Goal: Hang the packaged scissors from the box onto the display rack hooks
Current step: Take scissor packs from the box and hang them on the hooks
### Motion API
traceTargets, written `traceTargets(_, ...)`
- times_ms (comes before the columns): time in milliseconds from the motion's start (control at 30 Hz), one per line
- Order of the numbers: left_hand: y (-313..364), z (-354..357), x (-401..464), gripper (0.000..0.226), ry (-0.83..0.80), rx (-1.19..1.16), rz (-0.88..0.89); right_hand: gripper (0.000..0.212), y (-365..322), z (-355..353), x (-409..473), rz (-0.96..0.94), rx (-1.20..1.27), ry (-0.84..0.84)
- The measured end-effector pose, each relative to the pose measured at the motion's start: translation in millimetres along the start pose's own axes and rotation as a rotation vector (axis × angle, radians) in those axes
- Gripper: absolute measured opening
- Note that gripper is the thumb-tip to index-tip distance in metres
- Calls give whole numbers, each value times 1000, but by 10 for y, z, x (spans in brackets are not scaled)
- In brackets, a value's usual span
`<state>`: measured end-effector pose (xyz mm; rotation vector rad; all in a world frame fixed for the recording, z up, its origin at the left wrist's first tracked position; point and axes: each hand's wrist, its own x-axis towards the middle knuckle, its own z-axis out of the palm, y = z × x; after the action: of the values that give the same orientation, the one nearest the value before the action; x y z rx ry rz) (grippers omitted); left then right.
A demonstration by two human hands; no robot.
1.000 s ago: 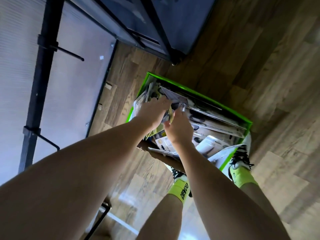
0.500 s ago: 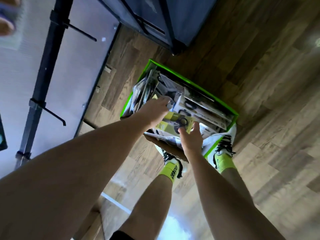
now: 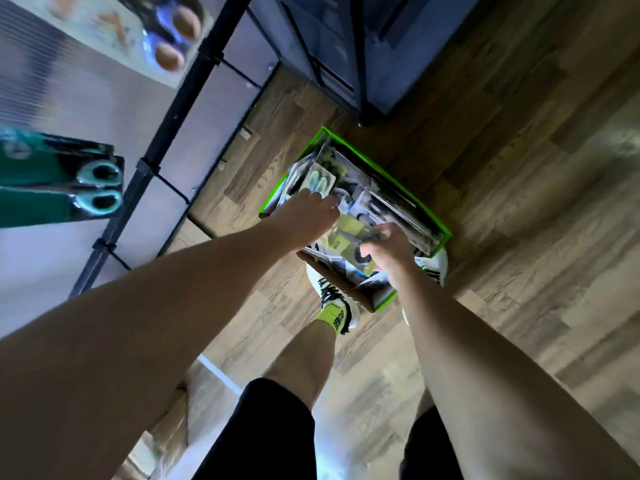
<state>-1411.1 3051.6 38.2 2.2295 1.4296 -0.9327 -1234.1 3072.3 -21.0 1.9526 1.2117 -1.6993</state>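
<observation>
- While the green-edged box (image 3: 408, 188) sits on the wooden floor (image 3: 519, 202) just beyond the person's shoes, both arms reach down into it, likely because the stock lies loose and must be sorted by hand.
- The right hand (image 3: 391, 252) pinches a yellow-carded scissors pack (image 3: 346, 233), its fingers curled round the pack's right end, apparently to lift it free of the pile.
- The left hand (image 3: 304, 216) lies over the packs at the box's left side, beside a pack with pale green handles (image 3: 320, 181); whether its fingers are apart or gripping anything, I cannot tell.
- The display rack (image 3: 180, 109) stands at the left, with bare hooks (image 3: 171, 187) sticking out and teal-handled scissors (image 3: 97, 187) already hung, so the held pack's place is probably up there.
</observation>
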Motion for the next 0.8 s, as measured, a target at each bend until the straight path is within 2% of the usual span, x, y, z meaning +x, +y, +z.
traceTargets(133,73,-280,-375,32,-85,-79,-142,17,-213,-238,-381,-64,-29,66)
traceTargets(267,239,-694,-880,35,-85,-189,-286,12,-492,-530,-932,-108,-29,58)
traceTargets(400,356,-1268,-1375,36,-104,-307,-473,28,-807,-823,-1570,-165,-137,-76)
traceTargets(433,360,-1445,-1499,34,-119,-352,-517,29,-901,-896,-1772,-184,-189,-117)
traceTargets(467,347,-1587,-1598,33,-130,-391,-555,21,-980,-950,-1928,-219,-242,-146)
traceTargets(500,340,-1738,-1731,31,-124,-423,-603,12,-1091,-1027,-2145,-272,-292,-153)
traceTargets(567,351,-2013,-1987,32,-117,-477,-707,19,-1258,-1139,-2489,-372,-359,-132)
traceTargets(667,342,-2359,-2386,41,-47,-548,-860,16,-1471,-1220,-2888,-500,-363,-108)
traceTargets(800,329,-2690,-2947,34,1,-564,-961,29,-1719,-1221,-3356,-605,-416,-170)
